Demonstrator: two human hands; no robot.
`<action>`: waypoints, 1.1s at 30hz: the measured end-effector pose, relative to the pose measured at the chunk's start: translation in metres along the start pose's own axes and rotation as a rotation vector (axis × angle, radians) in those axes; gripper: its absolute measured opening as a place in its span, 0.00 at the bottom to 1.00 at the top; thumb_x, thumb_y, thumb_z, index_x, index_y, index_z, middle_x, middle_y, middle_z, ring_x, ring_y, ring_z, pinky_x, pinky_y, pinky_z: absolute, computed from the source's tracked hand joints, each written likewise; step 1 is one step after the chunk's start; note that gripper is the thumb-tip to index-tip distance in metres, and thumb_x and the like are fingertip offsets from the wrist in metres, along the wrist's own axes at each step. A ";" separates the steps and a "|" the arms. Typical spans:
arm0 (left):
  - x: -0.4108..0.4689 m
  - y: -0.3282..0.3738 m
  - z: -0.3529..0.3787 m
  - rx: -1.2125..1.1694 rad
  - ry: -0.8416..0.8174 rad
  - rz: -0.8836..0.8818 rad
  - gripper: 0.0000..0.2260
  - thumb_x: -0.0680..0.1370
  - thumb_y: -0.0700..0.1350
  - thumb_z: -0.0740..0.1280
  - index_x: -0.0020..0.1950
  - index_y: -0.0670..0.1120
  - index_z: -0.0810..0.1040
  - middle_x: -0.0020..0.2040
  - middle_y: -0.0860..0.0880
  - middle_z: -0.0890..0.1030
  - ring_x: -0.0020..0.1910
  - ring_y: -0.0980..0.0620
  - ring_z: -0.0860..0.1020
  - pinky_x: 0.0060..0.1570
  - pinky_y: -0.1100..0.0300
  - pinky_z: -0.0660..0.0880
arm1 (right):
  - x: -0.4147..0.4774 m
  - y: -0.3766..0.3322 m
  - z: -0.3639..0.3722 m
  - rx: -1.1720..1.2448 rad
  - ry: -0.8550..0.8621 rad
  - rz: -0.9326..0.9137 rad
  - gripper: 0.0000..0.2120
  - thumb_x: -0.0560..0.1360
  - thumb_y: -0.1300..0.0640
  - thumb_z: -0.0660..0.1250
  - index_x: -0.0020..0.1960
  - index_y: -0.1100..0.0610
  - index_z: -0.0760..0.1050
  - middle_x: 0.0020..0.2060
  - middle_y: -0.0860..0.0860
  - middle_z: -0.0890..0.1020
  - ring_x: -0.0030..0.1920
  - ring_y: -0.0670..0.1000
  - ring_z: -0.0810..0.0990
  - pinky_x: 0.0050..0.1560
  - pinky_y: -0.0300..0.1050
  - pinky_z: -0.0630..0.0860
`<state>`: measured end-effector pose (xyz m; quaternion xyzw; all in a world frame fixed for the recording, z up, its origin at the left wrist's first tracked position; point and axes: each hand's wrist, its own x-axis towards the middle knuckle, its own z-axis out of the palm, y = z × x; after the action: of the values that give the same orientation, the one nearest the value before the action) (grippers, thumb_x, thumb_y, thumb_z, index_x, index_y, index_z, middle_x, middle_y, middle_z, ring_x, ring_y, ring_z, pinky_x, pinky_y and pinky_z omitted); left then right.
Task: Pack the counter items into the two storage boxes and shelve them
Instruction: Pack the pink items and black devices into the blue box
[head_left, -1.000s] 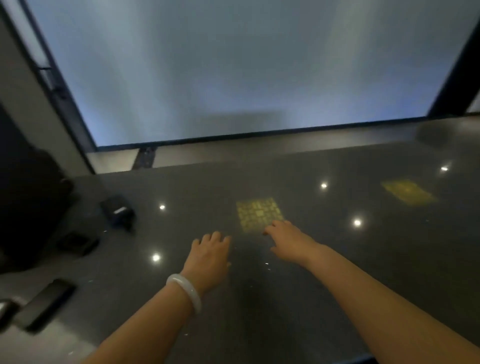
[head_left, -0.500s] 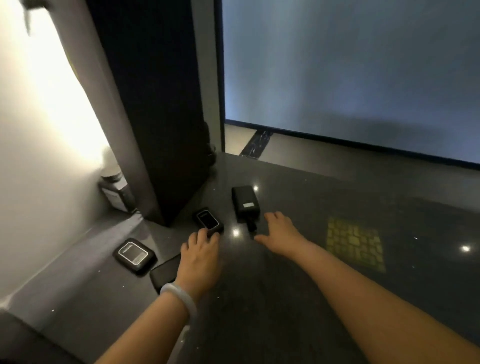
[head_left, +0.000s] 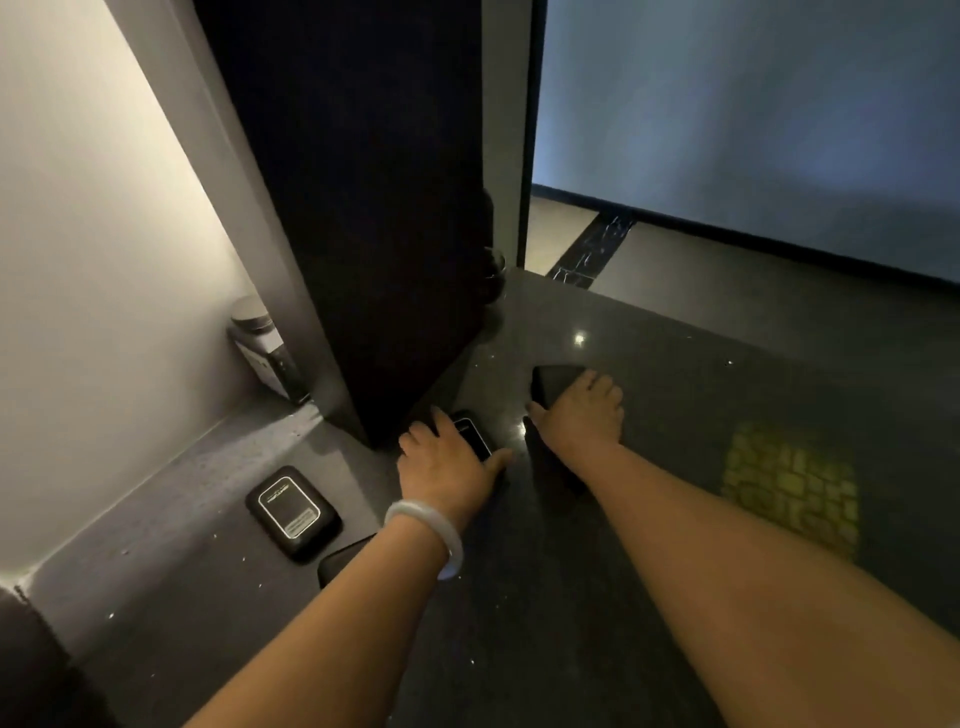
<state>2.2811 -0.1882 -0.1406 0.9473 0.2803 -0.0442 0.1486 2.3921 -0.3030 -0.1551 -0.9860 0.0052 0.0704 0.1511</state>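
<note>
Two sets of fingers touched dark things on the glossy, dark grey speckled stone desk (head_left: 519, 639). The fingers (head_left: 440, 422) of the left hand (head_left: 447, 467) were straight and spread apart. They rested flat on a small black handheld device with a glossy screen (head_left: 474, 436), and the thumb splayed out to the right of it, so nothing was pinched. The fingers (head_left: 597, 382) of the right hand (head_left: 582, 421) lay close together, bent down over a black box-shaped block (head_left: 550, 384), with the thumb stretched left along its near side. Whether they clamped on the block could not be told.

Both items sat on the desk near each other, the device just in front of the foot of a tall black upright panel (head_left: 363, 208) and the block to its right. A smooth white bangle (head_left: 431, 538) circled the left wrist.

Left of that wrist lay a black rounded-rectangle pack with a white-framed label (head_left: 291, 512), face up and untouched. Just beside it, a flat black slab (head_left: 343, 564) was partly hidden under the left forearm.

Farther out, a small dark jar with a grey lid (head_left: 260, 343) stood upright in the corner, between the pale lit wall (head_left: 104, 234) and the black panel. To the right of the right forearm, a yellow-green patterned patch of light (head_left: 789, 483) showed on the desk top. Beyond the far edge rose a broad grey-blue surface (head_left: 753, 130).
</note>
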 end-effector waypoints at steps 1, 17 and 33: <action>0.004 0.004 0.002 0.001 -0.006 -0.015 0.47 0.72 0.71 0.60 0.78 0.41 0.49 0.73 0.36 0.60 0.69 0.38 0.63 0.64 0.47 0.68 | -0.003 0.003 0.002 0.000 0.014 -0.022 0.49 0.73 0.34 0.63 0.77 0.65 0.48 0.73 0.63 0.59 0.72 0.62 0.59 0.72 0.55 0.59; -0.082 0.038 0.011 0.153 -0.320 0.462 0.30 0.75 0.53 0.69 0.74 0.50 0.62 0.69 0.39 0.60 0.68 0.39 0.63 0.64 0.49 0.69 | -0.176 0.137 -0.030 0.035 -0.085 0.149 0.46 0.71 0.39 0.70 0.78 0.50 0.48 0.72 0.56 0.59 0.72 0.58 0.58 0.72 0.53 0.61; -0.324 0.176 0.045 0.170 -0.552 1.176 0.29 0.75 0.54 0.67 0.72 0.51 0.62 0.63 0.42 0.70 0.64 0.40 0.65 0.62 0.49 0.69 | -0.421 0.348 -0.115 0.197 0.257 0.642 0.42 0.68 0.40 0.72 0.75 0.52 0.58 0.63 0.51 0.65 0.67 0.54 0.62 0.69 0.52 0.64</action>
<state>2.1047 -0.5105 -0.0841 0.9049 -0.3375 -0.2189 0.1389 1.9800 -0.6737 -0.0908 -0.9156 0.3404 -0.0110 0.2138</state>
